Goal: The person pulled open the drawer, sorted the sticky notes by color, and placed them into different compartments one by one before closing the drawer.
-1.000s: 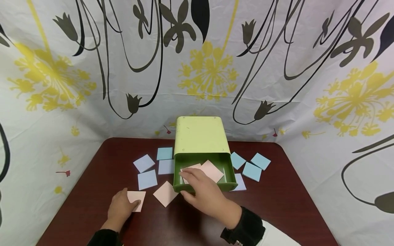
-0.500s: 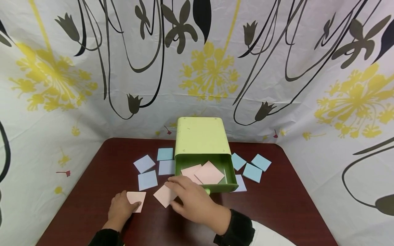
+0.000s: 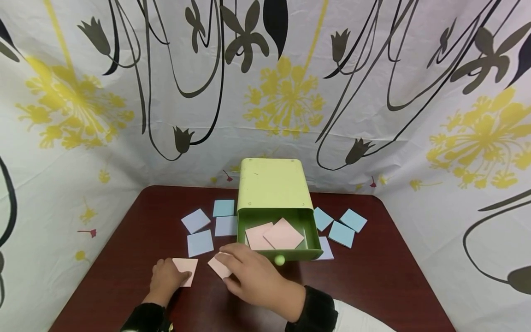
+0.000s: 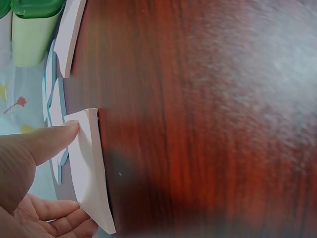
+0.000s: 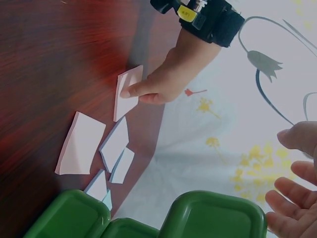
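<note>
Head view: left hand (image 3: 165,280) grips pink pad (image 4: 88,166), eight o'clock from green drawer (image 3: 300,254); right hand (image 3: 258,279) loosely open, seven. Yellow wrist label (image 5: 186,13) illegible.

The head view is looking forward and down at the desk (image 3: 381,276), catching both far corners. The left wrist view is facing it up close, the right one towards its left edge; all three are sharing the left hand (image 3: 165,279).

In the left wrist view, pale glare washes over the glossy table (image 4: 262,69)
</note>
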The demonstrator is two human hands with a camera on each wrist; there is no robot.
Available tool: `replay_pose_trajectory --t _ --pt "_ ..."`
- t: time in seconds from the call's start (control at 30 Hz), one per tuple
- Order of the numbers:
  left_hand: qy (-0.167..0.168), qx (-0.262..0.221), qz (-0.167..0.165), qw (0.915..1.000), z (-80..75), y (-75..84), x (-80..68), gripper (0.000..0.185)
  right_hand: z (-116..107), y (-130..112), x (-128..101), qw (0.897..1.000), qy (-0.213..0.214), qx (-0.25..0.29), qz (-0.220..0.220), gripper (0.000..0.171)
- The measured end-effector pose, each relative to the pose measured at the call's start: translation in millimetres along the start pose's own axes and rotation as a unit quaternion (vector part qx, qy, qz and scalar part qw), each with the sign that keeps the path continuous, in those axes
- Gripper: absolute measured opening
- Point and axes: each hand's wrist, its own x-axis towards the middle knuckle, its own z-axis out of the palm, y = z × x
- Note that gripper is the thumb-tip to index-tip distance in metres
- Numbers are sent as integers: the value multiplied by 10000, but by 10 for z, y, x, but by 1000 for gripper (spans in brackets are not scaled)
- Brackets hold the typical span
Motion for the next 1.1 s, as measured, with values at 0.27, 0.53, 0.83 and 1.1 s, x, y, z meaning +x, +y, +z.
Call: replay_pose_trajectory --t 0.27,0.53,0.83,1.1 --pt "-24 20 172 9998 -3 -14 92 71 3 -31 11 9996 -198 126 -125 46" --pt "-85 -169 -96 9998 0 -27 140 71 19 -33 -5 9982 -499 221 -267 47" --pt "53 -908 -415 9950 34 12 93 75 76 -33 -55 9966 -712 224 -362 45" --pt "434 -1447 -198 9883 91 -7 59 71 86 -10 -129 9977 -569 133 -357 43"
